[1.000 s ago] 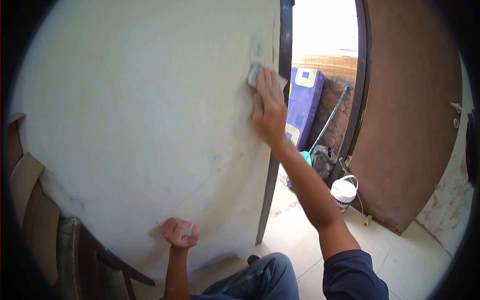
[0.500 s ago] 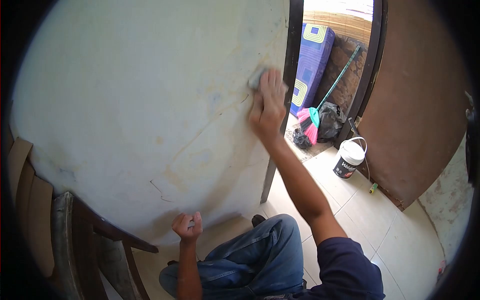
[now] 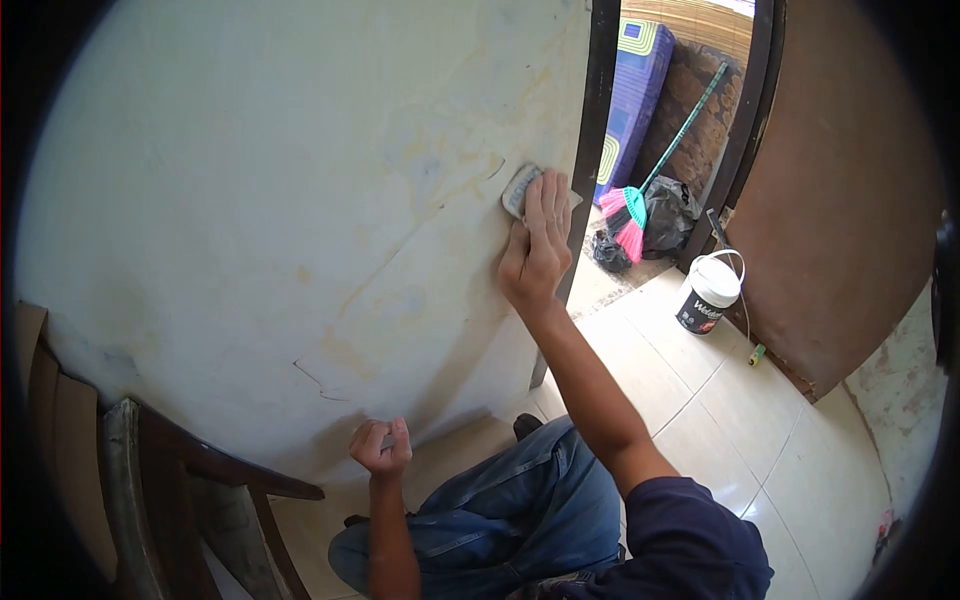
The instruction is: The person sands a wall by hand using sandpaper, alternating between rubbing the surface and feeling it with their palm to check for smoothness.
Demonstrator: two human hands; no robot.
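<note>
My right hand presses a small grey sanding block flat against a pale, stained wall, close to the dark door frame. Only the block's left end shows past my fingers. My left hand is curled into a fist low down near the wall's base; a small grey thing seems to sit between its fingers, too small to tell. My knees in blue jeans are below.
A brown door stands open on the right. A white bucket sits on the tiled floor by it. A pink and teal broom, a black bag and a purple mattress are beyond the doorway. A dark wooden chair stands lower left.
My right hand has slid the sanding block down the wall. The view has tipped down, showing more floor and legs. My left fist has come off the wall.
</note>
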